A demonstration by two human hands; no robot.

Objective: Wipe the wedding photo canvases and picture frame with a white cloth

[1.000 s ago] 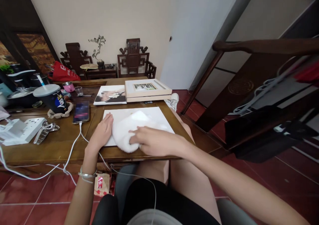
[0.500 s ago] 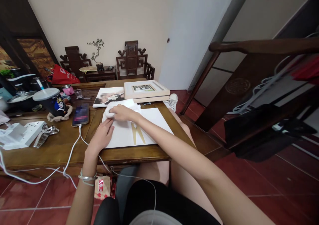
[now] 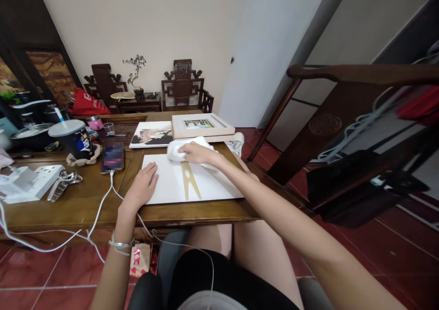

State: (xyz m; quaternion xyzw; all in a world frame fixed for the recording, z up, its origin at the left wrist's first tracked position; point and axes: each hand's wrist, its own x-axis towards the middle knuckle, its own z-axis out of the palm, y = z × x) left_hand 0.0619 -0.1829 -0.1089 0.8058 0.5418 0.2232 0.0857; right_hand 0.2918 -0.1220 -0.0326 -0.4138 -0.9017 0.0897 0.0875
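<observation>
A flat white board [image 3: 166, 189] lies near the front edge of the wooden table, with a gold forked shape [image 3: 190, 182] on its face. My left hand [image 3: 142, 185] rests flat on the board's left side, fingers stretched out. Bunched under my right hand [image 3: 198, 154] is a white cloth [image 3: 175, 150], gripped and pressed on the board's far part. It covers the top end of the gold shape. Whether the gold shape is printed or a stand piece, I cannot tell.
Behind the board lie a photo print [image 3: 151, 135] and a framed picture [image 3: 200, 125]. To the left are a phone [image 3: 112, 158] on a white cable, a lidded cup [image 3: 73, 141], a power strip [image 3: 46, 182] and glasses [image 3: 64, 184]. A wooden chair-like rail [image 3: 343, 74] stands at right.
My right hand has slid the cloth rightward across the board, away from my left hand, uncovering the board's upper left. My left hand stays at the left side.
</observation>
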